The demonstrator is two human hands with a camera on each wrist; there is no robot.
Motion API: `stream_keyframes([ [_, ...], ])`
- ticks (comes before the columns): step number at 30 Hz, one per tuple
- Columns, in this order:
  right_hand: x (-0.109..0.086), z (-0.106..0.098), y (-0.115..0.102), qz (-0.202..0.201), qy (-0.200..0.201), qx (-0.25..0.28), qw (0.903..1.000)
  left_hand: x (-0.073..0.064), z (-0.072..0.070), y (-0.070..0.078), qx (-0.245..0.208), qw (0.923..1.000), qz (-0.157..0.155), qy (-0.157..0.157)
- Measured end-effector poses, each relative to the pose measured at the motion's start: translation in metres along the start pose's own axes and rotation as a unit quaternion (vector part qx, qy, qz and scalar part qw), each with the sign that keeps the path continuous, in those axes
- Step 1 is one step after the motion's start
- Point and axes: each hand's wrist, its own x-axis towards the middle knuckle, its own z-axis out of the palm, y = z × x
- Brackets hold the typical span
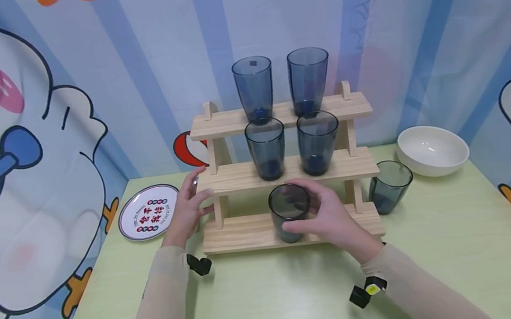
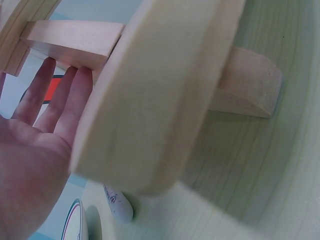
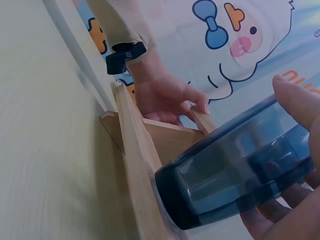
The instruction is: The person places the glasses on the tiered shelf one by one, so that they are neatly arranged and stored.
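On the bottom board of a three-tier wooden rack [image 1: 240, 233], my right hand [image 1: 333, 219] grips a dark blue-grey glass [image 1: 284, 206], thumb in front and fingers behind. Its base is at the board in the right wrist view, where the glass [image 3: 225, 175] looks tilted. At the rack's left end, my left hand [image 1: 185, 217] holds the end of the middle board. Several of its fingers [image 2: 65, 105] reach to the wooden side post [image 2: 72, 42]. Two similar glasses stand on the middle board and two on the top board, all upright.
Another glass [image 1: 389, 189] stands on the table right of the rack, with a white bowl [image 1: 432, 152] behind it. On the left lies a white plate [image 1: 129, 216] with red lettering. A printed cloth [image 1: 151, 76] hangs behind the table.
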Motion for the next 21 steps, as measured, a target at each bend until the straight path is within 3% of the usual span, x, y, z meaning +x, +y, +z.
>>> stream_keyframes([
  [7,0.006,0.005,0.002,0.01,0.003,-0.023,0.9997,0.001,-0.001,-0.001,0.001,1.0,0.001,-0.001],
  [21,0.013,0.011,0.005,-0.021,-0.014,-0.051,0.9984,0.0,0.0,0.001,0.002,1.0,0.003,-0.001],
])
